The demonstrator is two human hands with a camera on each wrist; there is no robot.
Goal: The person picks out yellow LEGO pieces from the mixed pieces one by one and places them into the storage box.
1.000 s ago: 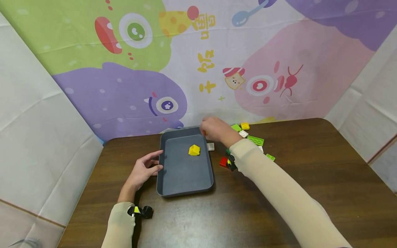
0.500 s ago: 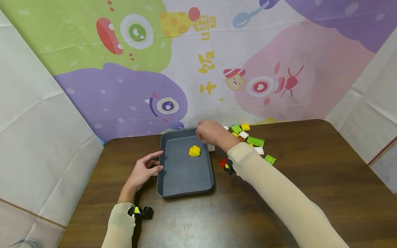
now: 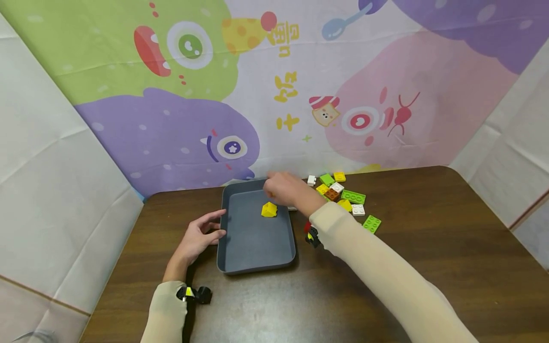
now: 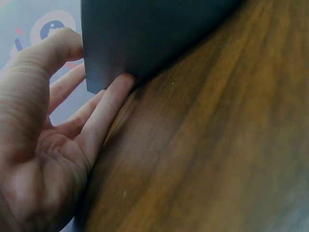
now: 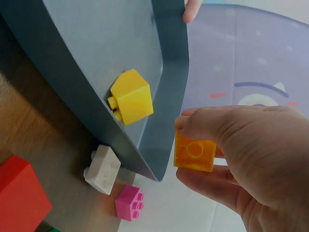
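A dark grey tray (image 3: 253, 245) lies on the table. My left hand (image 3: 199, 238) holds its left rim; the thumb and a finger reach the rim, and another finger (image 4: 108, 104) touches the outer wall in the left wrist view. With my right hand (image 3: 285, 190), thumb and fingers pinch an orange-yellow toy block (image 5: 194, 152), its hollow underside showing in the right wrist view. That hand hovers over the tray's far right corner. Inside the tray, near its right wall, rests a yellow sloped block (image 3: 269, 209). The held block is hidden by my hand in the head view.
Right of the tray lie several loose blocks, among them green (image 3: 353, 196), white (image 3: 358, 209) and brown (image 3: 331, 194) ones. A white block (image 5: 103, 169), a pink block (image 5: 129, 203) and a red block (image 5: 21, 195) are close to its right wall. A printed cloth (image 3: 283, 152) hangs behind the table.
My right hand has moved left over the tray's far right corner, uncovering more of the loose blocks. My left hand and the tray have stayed in place.
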